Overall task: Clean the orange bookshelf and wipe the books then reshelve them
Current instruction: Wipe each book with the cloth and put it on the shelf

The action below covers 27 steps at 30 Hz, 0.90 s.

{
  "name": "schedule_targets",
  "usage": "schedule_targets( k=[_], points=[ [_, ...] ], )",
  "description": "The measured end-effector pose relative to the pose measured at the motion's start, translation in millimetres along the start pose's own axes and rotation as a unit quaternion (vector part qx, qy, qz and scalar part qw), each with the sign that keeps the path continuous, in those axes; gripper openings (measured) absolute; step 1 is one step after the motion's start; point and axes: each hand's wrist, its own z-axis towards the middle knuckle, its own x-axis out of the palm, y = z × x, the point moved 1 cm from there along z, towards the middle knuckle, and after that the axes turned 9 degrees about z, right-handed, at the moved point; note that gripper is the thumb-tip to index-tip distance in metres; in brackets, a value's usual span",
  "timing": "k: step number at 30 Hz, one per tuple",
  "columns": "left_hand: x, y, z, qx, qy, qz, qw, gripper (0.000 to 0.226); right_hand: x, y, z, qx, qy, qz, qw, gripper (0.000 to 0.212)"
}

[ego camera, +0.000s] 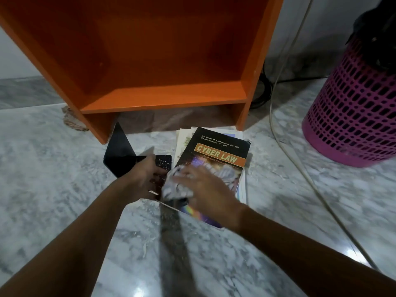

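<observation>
The orange bookshelf (150, 61) stands on the marble floor with no books on its bottom shelf. In front of it lies a stack of books; the top one is a black "Cyber Law" book (216, 151). My right hand (205, 189) presses a crumpled grey-white cloth (177, 187) onto that book's cover. My left hand (145, 179) grips the book's left edge, beside a black metal bookend (120, 153) that lies on the floor.
A pink perforated basket (351, 112) stands at the right. A pale cable (300, 168) runs across the floor between the books and the basket. A woven mat (71, 121) peeks out at the shelf's left foot. White wall behind.
</observation>
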Motion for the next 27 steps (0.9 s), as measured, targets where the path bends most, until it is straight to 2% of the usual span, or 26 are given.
schedule_targets(
  k=[3,5,6,8,10,12,14,18,21,23,24,27],
  points=[
    [2.0,0.3,0.2,0.004,0.006,0.044,0.999,0.062,15.0,23.3,-14.3,-0.170,0.125,0.012,0.978,0.065],
    [5.0,1.3,2.5,0.015,-0.004,0.080,0.997,0.054,17.8,28.9,-20.2,-0.242,0.146,0.005,0.959,0.065],
    [5.5,1.8,4.1,0.016,-0.011,0.085,0.996,0.054,16.2,29.6,-20.7,-0.248,0.124,0.003,0.961,0.066],
    [5.3,0.6,9.2,0.013,-0.024,0.071,0.997,0.059,9.2,23.1,-13.8,-0.178,0.020,0.027,0.984,0.069],
    [5.3,-0.1,9.5,0.005,-0.012,0.048,0.999,0.063,-3.6,8.1,-4.6,-0.028,-0.090,0.036,0.995,0.070],
    [5.8,-0.6,5.1,0.008,-0.002,0.063,0.998,0.062,-10.2,-7.2,-4.5,0.078,-0.104,0.019,0.991,0.065],
    [7.1,-0.8,3.1,0.024,0.001,0.094,0.995,0.055,-6.7,-9.3,-14.0,0.059,-0.060,0.010,0.996,0.061],
    [4.4,5.8,8.3,0.059,-0.006,0.148,0.987,0.035,17.7,6.3,-45.5,-0.091,-0.029,0.001,0.995,0.049],
    [5.4,8.8,8.3,0.070,-0.020,0.149,0.986,0.028,28.0,0.8,-69.2,-0.145,-0.034,-0.002,0.989,0.061],
    [7.5,9.0,5.6,0.069,-0.019,0.144,0.987,0.026,23.8,-17.8,-81.5,-0.103,-0.088,0.015,0.991,0.059],
    [8.1,8.4,3.6,0.067,-0.018,0.142,0.987,0.026,17.3,-28.3,-85.8,-0.051,-0.136,0.032,0.989,0.056],
    [9.1,8.6,0.3,0.063,-0.017,0.136,0.988,0.027,-16.7,-61.5,-87.2,0.115,-0.303,0.106,0.940,0.038]
  ],
)
